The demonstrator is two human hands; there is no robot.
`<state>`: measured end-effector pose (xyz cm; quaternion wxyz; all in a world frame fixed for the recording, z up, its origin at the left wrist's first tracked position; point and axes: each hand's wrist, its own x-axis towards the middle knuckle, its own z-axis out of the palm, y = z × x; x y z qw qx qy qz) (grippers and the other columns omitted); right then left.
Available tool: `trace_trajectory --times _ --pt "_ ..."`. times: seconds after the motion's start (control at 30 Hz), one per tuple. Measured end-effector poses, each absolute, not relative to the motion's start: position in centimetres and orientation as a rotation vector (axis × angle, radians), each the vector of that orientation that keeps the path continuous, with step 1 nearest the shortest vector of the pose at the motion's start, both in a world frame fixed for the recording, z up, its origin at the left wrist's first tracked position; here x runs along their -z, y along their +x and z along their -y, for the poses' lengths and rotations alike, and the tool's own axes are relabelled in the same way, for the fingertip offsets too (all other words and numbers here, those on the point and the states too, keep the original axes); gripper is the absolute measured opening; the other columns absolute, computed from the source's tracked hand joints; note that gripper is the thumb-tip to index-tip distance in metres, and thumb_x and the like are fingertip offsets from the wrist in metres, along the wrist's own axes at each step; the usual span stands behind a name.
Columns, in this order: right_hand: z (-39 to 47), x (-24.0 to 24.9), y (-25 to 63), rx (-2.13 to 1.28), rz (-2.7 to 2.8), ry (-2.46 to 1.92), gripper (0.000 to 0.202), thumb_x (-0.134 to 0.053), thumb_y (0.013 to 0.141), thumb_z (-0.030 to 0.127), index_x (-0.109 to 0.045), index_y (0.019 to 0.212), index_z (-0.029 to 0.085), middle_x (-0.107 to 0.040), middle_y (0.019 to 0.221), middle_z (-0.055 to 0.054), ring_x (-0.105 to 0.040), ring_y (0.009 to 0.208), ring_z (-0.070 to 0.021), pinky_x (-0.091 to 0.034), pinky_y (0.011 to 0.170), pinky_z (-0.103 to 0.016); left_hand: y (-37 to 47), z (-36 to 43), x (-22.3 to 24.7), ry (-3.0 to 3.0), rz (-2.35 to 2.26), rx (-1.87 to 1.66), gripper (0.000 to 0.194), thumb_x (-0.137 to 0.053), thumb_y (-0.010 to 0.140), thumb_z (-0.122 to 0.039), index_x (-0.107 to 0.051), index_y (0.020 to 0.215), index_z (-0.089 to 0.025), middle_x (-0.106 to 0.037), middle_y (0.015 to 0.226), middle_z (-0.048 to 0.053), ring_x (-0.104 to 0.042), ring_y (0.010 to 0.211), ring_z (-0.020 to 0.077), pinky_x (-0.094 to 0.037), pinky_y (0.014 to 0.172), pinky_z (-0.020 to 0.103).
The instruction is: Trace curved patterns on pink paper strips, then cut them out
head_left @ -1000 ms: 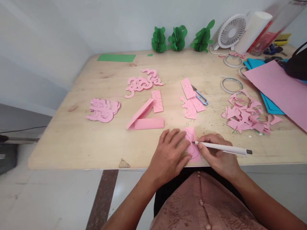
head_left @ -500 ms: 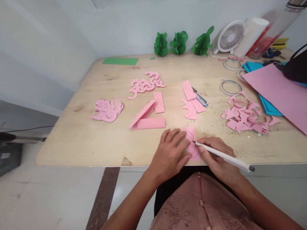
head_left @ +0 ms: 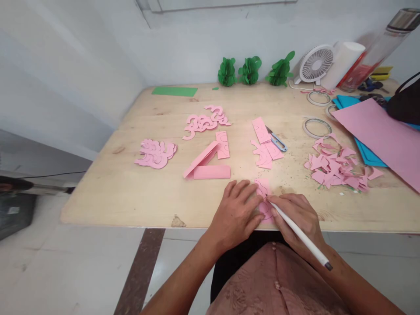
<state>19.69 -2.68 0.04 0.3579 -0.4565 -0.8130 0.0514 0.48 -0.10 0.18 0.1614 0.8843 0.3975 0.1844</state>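
Observation:
My left hand [head_left: 233,212] lies flat, fingers a little spread, pressing on the left edge of a pink paper strip [head_left: 263,185] at the table's front edge. Curved dark lines run along that strip. A white pen [head_left: 303,237] is pinched in my right hand [head_left: 298,216], its tip at the middle of the strip and its dark end pointing back toward my body. Just beyond the strip lie cut and marked pink pieces [head_left: 261,154] with a small blue-handled pair of snips [head_left: 278,141] beside them.
Folded pink strips [head_left: 211,172] and curved pink cutouts [head_left: 157,155] lie to the left. Pink scraps [head_left: 337,168], tape rolls [head_left: 317,127] and coloured sheets [head_left: 377,131] occupy the right. Green paper figures [head_left: 250,70], a white fan [head_left: 316,64] and a bottle [head_left: 377,52] stand along the wall.
The pen's back end has swung down toward my body while its tip stays near the strip's middle. My left hand keeps its place on the paper. The view has tilted up slightly.

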Motion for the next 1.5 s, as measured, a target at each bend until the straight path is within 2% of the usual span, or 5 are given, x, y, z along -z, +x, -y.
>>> trace_trajectory --times 0.27,0.73,1.1,1.27,1.5 --pt "2.8 -0.2 19.3 -0.062 2.166 -1.217 0.027 -0.054 0.086 0.01 -0.067 0.108 0.018 -0.075 0.088 -0.006 -0.066 0.082 -0.0212 -0.047 0.072 -0.037 0.5 0.2 -0.1 2.55 -1.147 -0.563 0.026 -0.054 0.088 -0.031 -0.057 0.111 -0.02 -0.056 0.13 0.008 -0.04 0.129 0.0271 -0.03 0.109 0.048" --pt "2.8 0.5 19.6 0.015 2.195 -1.183 0.032 -0.055 0.085 0.009 -0.065 0.114 0.018 -0.075 0.083 -0.006 -0.066 0.081 -0.0223 -0.048 0.073 -0.037 0.1 -0.2 -0.5 2.585 -1.141 -0.494 0.031 -0.059 0.084 -0.035 -0.057 0.111 -0.02 -0.052 0.136 0.009 -0.04 0.129 0.0296 -0.03 0.108 0.051" --pt "2.8 0.1 19.4 0.0 2.202 -1.172 0.031 -0.054 0.084 0.006 -0.062 0.112 0.018 -0.074 0.082 -0.005 -0.065 0.08 -0.0222 -0.046 0.071 -0.037 -1.6 -1.6 -0.9 2.659 -0.979 -0.357 0.045 -0.054 0.087 -0.049 -0.054 0.122 -0.022 -0.048 0.141 0.007 -0.036 0.131 0.0325 -0.023 0.11 0.052" --pt "2.7 0.1 19.4 0.032 2.221 -1.158 0.036 -0.056 0.084 0.006 -0.059 0.117 0.019 -0.074 0.084 -0.005 -0.065 0.081 -0.0222 -0.046 0.074 -0.037 -2.2 -2.4 -1.1 2.722 -0.869 -0.286 0.045 -0.052 0.088 -0.051 -0.054 0.124 -0.024 -0.045 0.143 0.007 -0.034 0.133 0.0331 -0.02 0.11 0.054" --pt "2.6 0.1 19.3 0.035 2.207 -1.146 0.036 -0.058 0.081 0.003 -0.061 0.115 0.017 -0.074 0.082 -0.005 -0.064 0.078 -0.0219 -0.045 0.072 -0.036 -3.1 -3.3 -1.0 2.806 -0.766 -0.239 0.048 -0.054 0.087 -0.05 -0.052 0.128 -0.026 -0.038 0.149 0.007 -0.026 0.138 0.0349 -0.019 0.111 0.056"
